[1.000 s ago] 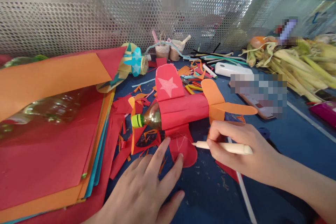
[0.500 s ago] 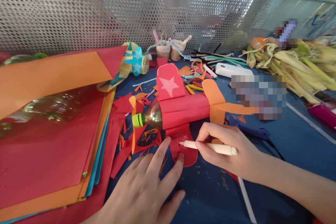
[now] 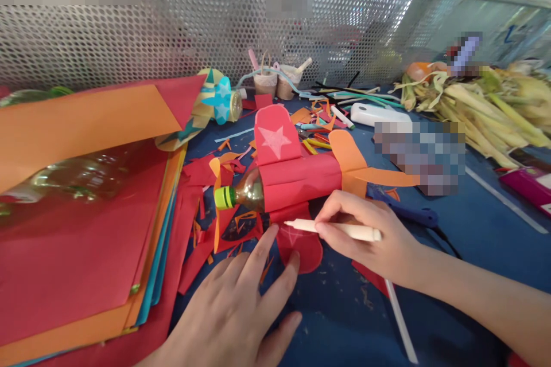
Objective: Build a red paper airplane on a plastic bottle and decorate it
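A toy airplane [image 3: 301, 182] lies on the blue table, made from a plastic bottle wrapped in red paper, with a green cap [image 3: 224, 197] at its nose. Its far wing [image 3: 278, 135] carries a filled pale star. On the near wing [image 3: 307, 255] are thin pale star lines, partly hidden by my hands. My left hand [image 3: 241, 292] is spread, two fingertips resting on that wing's left edge. Pinched in my right hand [image 3: 361, 232] is a white marker [image 3: 348, 230], its tip at the wing near the body. Orange paper tail fins [image 3: 350, 155] stand behind.
Coloured paper sheets [image 3: 77, 258] and a clear bottle [image 3: 86, 175] fill the left. Red and orange scraps [image 3: 198, 266] surround the plane. A blue glue gun [image 3: 408, 212], a blurred phone [image 3: 422, 155] and dried husks [image 3: 486, 109] lie right; a perforated metal screen [image 3: 193, 28] stands behind.
My right hand has moved the marker leftward and up across the near wing, from its right edge to near the body. My left hand stays in place. More star lines show.
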A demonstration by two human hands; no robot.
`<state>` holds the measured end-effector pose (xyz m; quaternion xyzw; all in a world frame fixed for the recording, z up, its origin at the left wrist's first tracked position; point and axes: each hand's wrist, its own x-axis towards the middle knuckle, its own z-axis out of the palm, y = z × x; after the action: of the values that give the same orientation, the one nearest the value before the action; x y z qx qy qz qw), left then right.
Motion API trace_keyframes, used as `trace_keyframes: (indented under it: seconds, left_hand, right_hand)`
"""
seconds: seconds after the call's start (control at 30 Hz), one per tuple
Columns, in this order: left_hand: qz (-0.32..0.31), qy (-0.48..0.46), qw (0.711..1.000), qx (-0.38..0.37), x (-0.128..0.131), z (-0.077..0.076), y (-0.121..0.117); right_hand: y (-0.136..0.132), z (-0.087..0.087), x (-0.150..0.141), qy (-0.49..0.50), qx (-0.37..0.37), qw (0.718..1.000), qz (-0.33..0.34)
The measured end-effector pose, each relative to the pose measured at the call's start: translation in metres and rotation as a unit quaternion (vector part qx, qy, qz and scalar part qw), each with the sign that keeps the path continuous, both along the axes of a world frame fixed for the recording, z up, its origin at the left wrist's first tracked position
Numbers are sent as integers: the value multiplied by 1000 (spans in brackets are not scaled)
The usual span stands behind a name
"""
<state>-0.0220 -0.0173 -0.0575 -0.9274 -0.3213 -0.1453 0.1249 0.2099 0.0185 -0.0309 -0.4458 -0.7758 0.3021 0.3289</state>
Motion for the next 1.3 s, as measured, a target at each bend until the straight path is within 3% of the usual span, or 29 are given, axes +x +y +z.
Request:
trace_keyframes:
  seconds: [0.2,0.47,0.83,1.3]
  left_hand:
    - [-4,-4,1000,10,0,-1,3]
    - [-16,-27,998,49,0,-7,7]
    - [-12,-9,999,40,2,0,8]
    - [-15,-21,999,48,1,-4,7]
  right_hand:
    - [-5,3,10,17,36,996,-82]
    - [-7,0,9,-7,13,1000,-20]
    - [-2,-7,9,-31,27,999,-21]
    - [-3,-6,8,-27,17,999,-19]
